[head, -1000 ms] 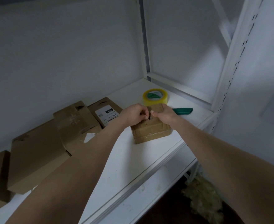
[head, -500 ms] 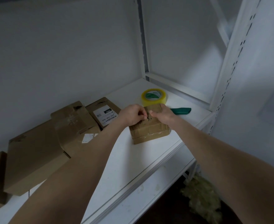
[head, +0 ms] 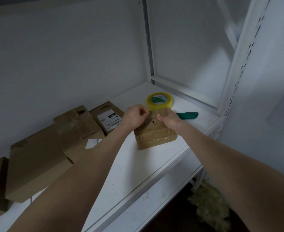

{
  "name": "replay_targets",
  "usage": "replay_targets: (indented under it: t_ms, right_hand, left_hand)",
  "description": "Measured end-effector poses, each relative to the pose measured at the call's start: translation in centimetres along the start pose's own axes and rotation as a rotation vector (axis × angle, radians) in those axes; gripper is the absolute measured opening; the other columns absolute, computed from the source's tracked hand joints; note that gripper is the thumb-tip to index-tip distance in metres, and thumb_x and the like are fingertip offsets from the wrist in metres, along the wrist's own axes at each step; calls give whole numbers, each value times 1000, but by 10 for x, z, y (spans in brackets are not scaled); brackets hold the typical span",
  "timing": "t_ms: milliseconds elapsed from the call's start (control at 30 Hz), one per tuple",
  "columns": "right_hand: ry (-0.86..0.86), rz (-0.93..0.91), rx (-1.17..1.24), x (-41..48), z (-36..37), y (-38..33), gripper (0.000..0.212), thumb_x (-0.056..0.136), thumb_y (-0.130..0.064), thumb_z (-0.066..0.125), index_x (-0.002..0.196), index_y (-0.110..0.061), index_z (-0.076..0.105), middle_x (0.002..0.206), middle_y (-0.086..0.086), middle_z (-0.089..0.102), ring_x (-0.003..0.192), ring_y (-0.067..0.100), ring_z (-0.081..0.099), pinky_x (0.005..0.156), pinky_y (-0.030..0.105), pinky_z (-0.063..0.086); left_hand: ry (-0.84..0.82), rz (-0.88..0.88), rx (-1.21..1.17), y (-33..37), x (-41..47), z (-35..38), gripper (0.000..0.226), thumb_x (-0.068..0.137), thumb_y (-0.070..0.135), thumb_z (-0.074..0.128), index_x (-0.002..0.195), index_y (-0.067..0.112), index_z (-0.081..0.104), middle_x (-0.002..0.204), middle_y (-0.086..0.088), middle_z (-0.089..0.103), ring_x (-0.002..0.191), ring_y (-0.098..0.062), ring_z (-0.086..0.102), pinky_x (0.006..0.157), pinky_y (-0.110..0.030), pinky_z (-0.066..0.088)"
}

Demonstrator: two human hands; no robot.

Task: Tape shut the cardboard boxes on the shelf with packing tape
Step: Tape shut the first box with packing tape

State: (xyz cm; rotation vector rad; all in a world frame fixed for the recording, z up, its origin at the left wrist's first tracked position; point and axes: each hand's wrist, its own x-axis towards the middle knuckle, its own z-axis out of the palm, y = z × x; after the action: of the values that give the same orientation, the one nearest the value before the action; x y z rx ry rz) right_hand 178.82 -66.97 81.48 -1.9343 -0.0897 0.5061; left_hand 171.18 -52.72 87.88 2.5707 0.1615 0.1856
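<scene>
Cardboard: left hand (head: 134,117) and right hand (head: 168,118) both pinch 1 small box (head: 154,135); 1 shipping label (head: 110,120) reads "060"; 1 tape roll (head: 159,102).

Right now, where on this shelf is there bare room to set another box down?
Bare shelf lies in front of the small box, out to the front edge, and behind the tape roll up to the rear rail. The left is crowded with piled boxes; the green cutter takes the right end.
</scene>
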Motion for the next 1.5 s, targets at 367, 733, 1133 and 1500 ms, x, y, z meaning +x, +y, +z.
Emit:
replay_targets:
  t_ms: [367,733,1133,1500]
  right_hand:
    - [24,-27,-57,-3,1,-2,68,98,-40,51,155,-20,18,151,9,40,132,31,46,109,46,40]
    - [18,-57,-47,-5,1,-1,64,96,-41,52,150,-18,28,144,11,48,127,31,50,105,46,43]
    - [28,-33,-38,-3,1,0,66,96,-42,53,152,-21,25,147,9,45,129,31,48,107,47,42]
    - [27,-10,-19,-5,0,0,67,96,-43,53,152,-22,24,149,8,42,132,31,46,107,49,42]
  left_hand:
    - [-264,-279,-69,32,-4,2,27,92,14,56,68,9,65,60,-1,62,44,-8,51,43,-18,46]
    - [-208,-501,-246,43,-5,12,33,95,9,53,63,1,59,36,-3,56,27,-9,50,34,-18,45]
    - [-90,-397,-137,33,-6,15,21,83,18,66,66,5,69,47,0,63,39,-8,58,51,-24,56]
    - [6,201,333,-18,-53,14,39,96,33,45,132,24,57,111,-7,51,105,-23,50,87,-36,46]
